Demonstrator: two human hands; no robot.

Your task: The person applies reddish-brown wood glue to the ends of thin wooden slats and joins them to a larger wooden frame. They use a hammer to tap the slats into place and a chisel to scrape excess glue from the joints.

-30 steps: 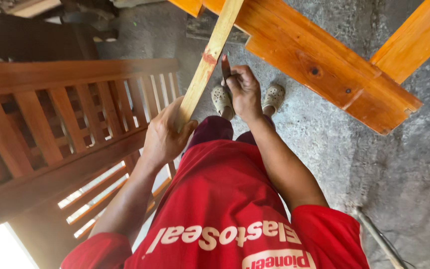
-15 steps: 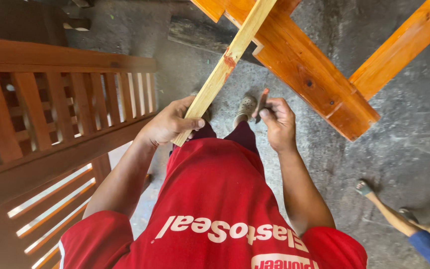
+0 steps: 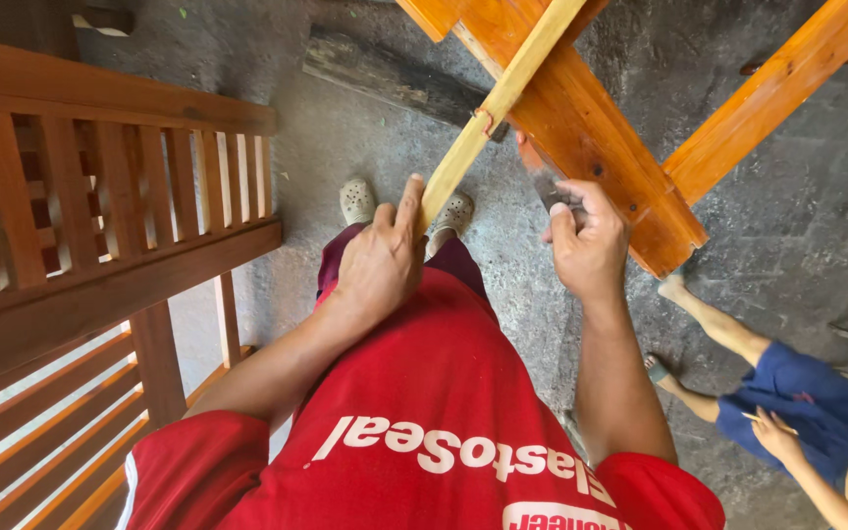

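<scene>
My left hand [image 3: 382,261] grips the near end of a long pale wooden strip [image 3: 496,102] that slants up and to the right across an orange varnished wooden frame [image 3: 601,147]. A reddish mark shows on the strip about halfway up. My right hand [image 3: 588,240] is closed around a small dark tool with a flat blade [image 3: 544,183], held just to the right of the strip and against the frame's beam. The blade's tip does not touch the strip.
A slatted brown wooden frame [image 3: 110,226] stands at the left. A dark log [image 3: 385,79] lies on the grey concrete floor [image 3: 787,216]. My feet in pale clogs [image 3: 357,199] are below. Another person in blue shorts [image 3: 817,412] sits at the lower right.
The view has shifted left and down. My right hand with the tool has moved away to the right of the strip; the person at the lower right has come further into view.
</scene>
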